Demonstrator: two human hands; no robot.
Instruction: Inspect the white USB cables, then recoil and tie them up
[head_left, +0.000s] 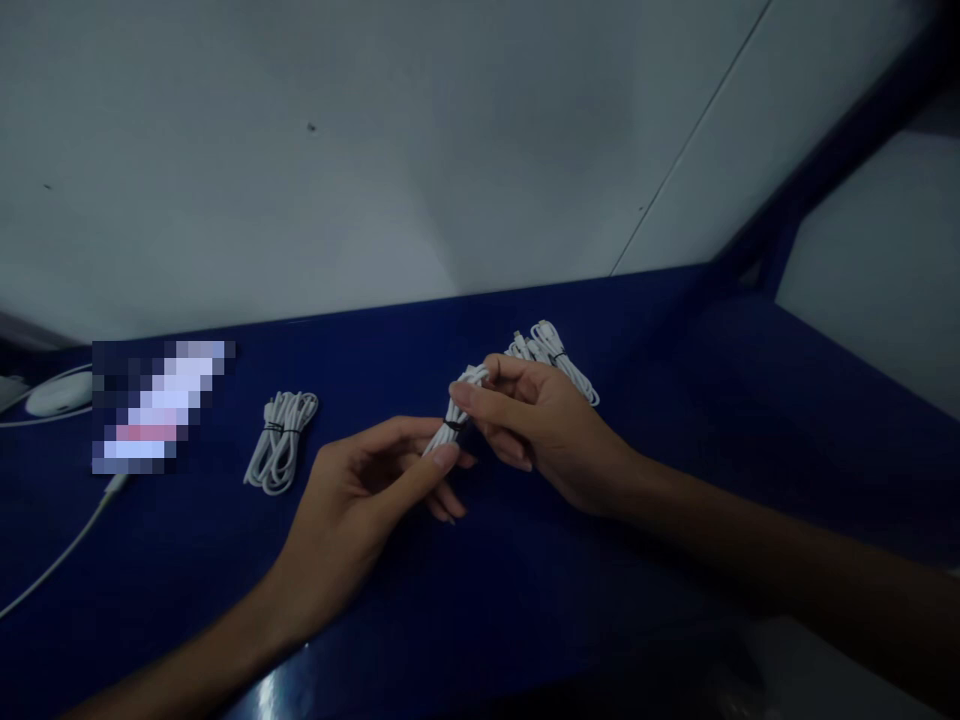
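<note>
A coiled white cable (pixel 455 410) with a black tie round its middle is held between both hands above the blue table (pixel 465 590). My left hand (pixel 375 480) pinches its lower end between thumb and fingers. At the upper end, my right hand (pixel 532 415) grips it the same way. Another tied white cable bundle (pixel 282 442) lies on the table to the left of my hands. Behind my right hand lie more white cables (pixel 555 355), also tied in black and partly hidden by that hand.
At the left, a blurred-out device with a lit screen (pixel 161 410) has a white cord (pixel 79 540) plugged into it. Beside it sits a round white object (pixel 60 394). A pale wall (pixel 337 200) rises behind the table, with a blue frame bar (pixel 832 150) at the right.
</note>
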